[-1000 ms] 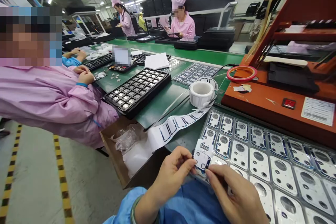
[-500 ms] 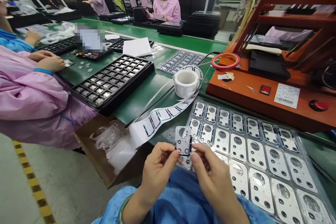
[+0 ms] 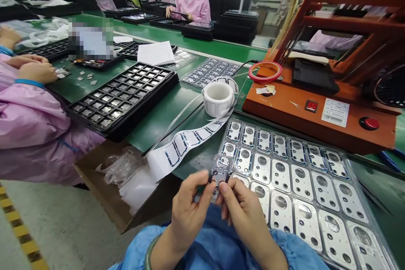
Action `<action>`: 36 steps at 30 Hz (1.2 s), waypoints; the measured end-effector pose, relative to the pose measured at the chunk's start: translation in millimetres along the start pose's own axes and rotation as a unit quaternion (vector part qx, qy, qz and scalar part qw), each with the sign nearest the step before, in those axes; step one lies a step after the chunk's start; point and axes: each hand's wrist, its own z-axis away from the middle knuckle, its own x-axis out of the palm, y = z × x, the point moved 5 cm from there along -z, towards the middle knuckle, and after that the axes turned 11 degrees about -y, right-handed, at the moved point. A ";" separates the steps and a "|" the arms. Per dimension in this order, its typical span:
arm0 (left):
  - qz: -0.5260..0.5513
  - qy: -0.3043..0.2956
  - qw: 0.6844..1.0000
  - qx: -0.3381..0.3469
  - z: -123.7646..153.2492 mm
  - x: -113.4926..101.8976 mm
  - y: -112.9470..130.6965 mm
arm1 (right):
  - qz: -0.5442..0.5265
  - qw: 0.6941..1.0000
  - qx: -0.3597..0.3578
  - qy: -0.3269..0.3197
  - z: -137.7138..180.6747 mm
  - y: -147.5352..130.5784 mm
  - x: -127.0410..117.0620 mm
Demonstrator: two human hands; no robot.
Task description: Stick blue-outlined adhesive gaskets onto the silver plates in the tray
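So take the small metal plate (image 3: 221,168) as the middle of the clock, with 12 pointing away from the wearer. It's right in front of them, held up where it overlaps the near-left side of a clear tray (image 3: 352,168) in the view; can't tell if they're touching. It's got a round opening up top and ringed holes lower down, and looks a bit tilted.

Left hand (image 3: 192,204) is pinching its left edge, thumb against the fingers. Right hand (image 3: 245,209) has the lower right corner the same way, and the thumbs nearly meet at the bottom.

That clear tray runs out toward 3 o'clock, rows of similar silver plates sitting in it. At 12 there's a white label roll (image 3: 218,99) on the green table (image 3: 158,124), its strip (image 3: 172,154) trailing down to about 9. Cardboard box (image 3: 91,198) between 8 and 9, with crumpled clear plastic (image 3: 122,169) inside. Black tray (image 3: 147,107) of small square parts at 10, red tape ring (image 3: 278,73) at 1 on the orange machine (image 3: 284,109), which mostly fills 2.
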 end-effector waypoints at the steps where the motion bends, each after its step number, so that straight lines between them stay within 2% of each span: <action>1: 0.007 0.000 1.000 0.000 -1.4 0.9 1.3 | -0.001 1.000 0.001 0.001 -0.4 -0.1 -0.4; 7: 0.059 -0.010 0.997 -0.047 -5.2 1.8 1.7 | -0.024 0.999 0.021 -0.002 0.6 1.9 -0.6; 13: 0.057 -0.048 0.994 -0.084 -1.6 -0.9 -6.7 | -0.048 0.999 0.014 0.014 1.2 6.7 -2.1; 22: 0.135 -0.069 0.968 -0.199 0.3 0.7 -15.0 | -0.022 0.999 0.020 -0.037 1.3 7.3 1.0; 28: 0.165 -0.073 0.961 -0.210 8.8 5.7 -18.2 | -0.074 0.997 0.012 -0.009 -0.4 7.8 -2.6; 32: 0.182 -0.010 0.958 -0.221 7.9 1.2 -14.3 | -0.041 0.999 0.017 -0.024 0.8 6.9 -1.4; 36: 0.167 -0.007 0.968 -0.185 -0.5 -3.4 -8.9 | 0.008 0.999 0.017 -0.051 3.9 3.2 0.4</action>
